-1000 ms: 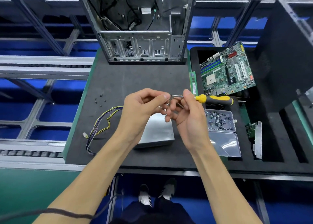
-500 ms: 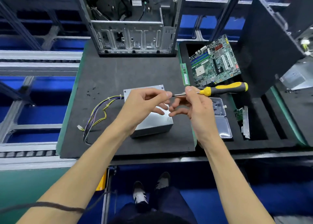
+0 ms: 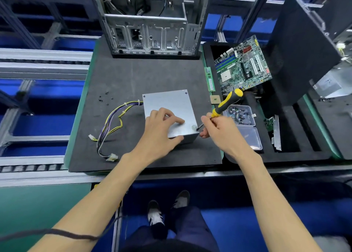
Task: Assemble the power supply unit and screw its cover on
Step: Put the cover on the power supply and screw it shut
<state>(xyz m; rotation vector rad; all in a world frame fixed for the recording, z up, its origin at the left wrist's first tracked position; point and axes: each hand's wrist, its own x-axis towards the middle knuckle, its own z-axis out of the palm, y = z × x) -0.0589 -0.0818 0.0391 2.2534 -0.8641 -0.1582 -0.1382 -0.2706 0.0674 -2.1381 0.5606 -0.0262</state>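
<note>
The grey metal power supply unit (image 3: 171,105) lies flat on the black foam mat (image 3: 133,76), its cover facing up. A bundle of yellow, purple and black wires (image 3: 112,122) runs out of its left side. My left hand (image 3: 162,130) rests on the near part of the cover, thumb against the front edge, fingers spread on top. My right hand (image 3: 219,128) grips a yellow and black screwdriver (image 3: 227,103) low on its handle. The screwdriver leans up to the right, and its tip touches the cover's near right corner.
A clear plastic box of screws (image 3: 240,114) with its lid open lies right of the unit. Several loose black screws (image 3: 105,98) sit on the mat's left. An open computer case (image 3: 150,23) stands behind. A motherboard (image 3: 242,65) rests in the black tray to the right.
Both hands came down from in front of me, where they met at the screwdriver's tip. The left hand now rests on the cover, and the screwdriver tip is down at the near right corner.
</note>
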